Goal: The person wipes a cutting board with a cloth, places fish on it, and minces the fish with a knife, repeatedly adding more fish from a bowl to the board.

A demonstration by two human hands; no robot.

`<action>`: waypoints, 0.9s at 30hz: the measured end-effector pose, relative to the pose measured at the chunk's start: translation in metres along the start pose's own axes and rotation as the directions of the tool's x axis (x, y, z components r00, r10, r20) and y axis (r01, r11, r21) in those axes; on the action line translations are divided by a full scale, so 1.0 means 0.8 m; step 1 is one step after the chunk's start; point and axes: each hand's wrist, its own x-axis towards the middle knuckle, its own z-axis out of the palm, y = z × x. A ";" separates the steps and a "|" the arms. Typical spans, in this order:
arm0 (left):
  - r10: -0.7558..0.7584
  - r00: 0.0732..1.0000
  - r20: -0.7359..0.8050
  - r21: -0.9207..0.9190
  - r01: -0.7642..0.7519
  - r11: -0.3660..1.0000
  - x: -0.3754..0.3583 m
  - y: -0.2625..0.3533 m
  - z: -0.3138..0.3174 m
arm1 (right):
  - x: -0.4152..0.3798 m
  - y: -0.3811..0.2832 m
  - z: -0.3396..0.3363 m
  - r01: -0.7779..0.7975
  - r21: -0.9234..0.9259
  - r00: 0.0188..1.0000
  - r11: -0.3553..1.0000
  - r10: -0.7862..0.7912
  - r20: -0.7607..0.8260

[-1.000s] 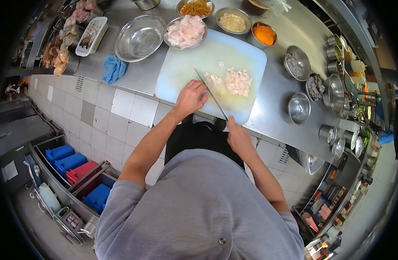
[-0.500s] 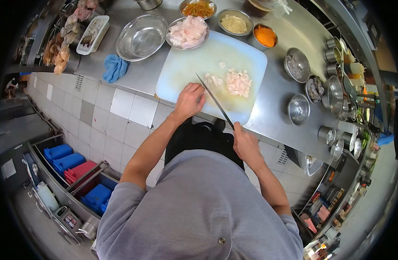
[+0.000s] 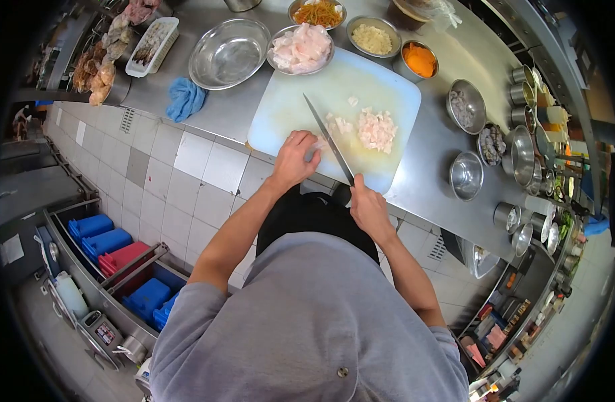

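Note:
My left hand (image 3: pixel 296 159) rests at the near left of the white cutting board (image 3: pixel 278 110), fingers curled over a small piece of pale raw meat (image 3: pixel 321 143), which is mostly hidden. My right hand (image 3: pixel 369 206) grips the handle of a long kitchen knife (image 3: pixel 329 137). Its blade slants away to the left, tip over the board, right beside the fingers of my left hand. Right of the blade lie a small heap of cut bits and a larger pile of diced pale meat (image 3: pixel 377 130). At the board's far edge stands a bowl of larger pale raw meat pieces (image 3: pixel 302 48).
A wide steel bowl (image 3: pixel 228 53) and a blue cloth (image 3: pixel 185 99) lie left of the board. Behind it are bowls of shredded carrot (image 3: pixel 317 12), chopped pale bits (image 3: pixel 372 39) and something orange (image 3: pixel 419 60). Several steel bowls (image 3: pixel 467 175) stand on the right.
My right hand has pushed the knife forward and slightly left, its tip now farther across the board. My left hand has kept about the same place. The whole view has shifted slightly.

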 end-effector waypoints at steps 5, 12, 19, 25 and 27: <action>0.033 0.999 0.041 -0.002 -0.033 0.999 -0.003 -0.006 -0.002 | -0.037 -0.003 -0.021 0.058 -0.035 0.998 0.998 -0.058 0.005; 0.044 0.998 0.053 -0.003 -0.044 0.999 -0.004 -0.009 0.000 | -0.055 -0.003 -0.026 -0.017 -0.123 0.989 0.992 0.035 0.147; -0.004 1.000 0.022 -0.029 0.005 1.000 -0.005 0.007 -0.013 | 0.009 0.004 0.024 0.075 -0.007 0.997 0.997 -0.075 -0.034; 0.048 0.998 0.046 -0.004 -0.047 0.999 -0.017 -0.008 -0.013 | -0.028 -0.003 -0.005 0.141 -0.032 0.990 0.990 -0.141 -0.010; 0.044 0.997 0.062 0.022 -0.046 0.999 -0.015 -0.006 -0.013 | -0.048 -0.013 -0.022 0.048 -0.094 0.995 0.994 -0.040 0.087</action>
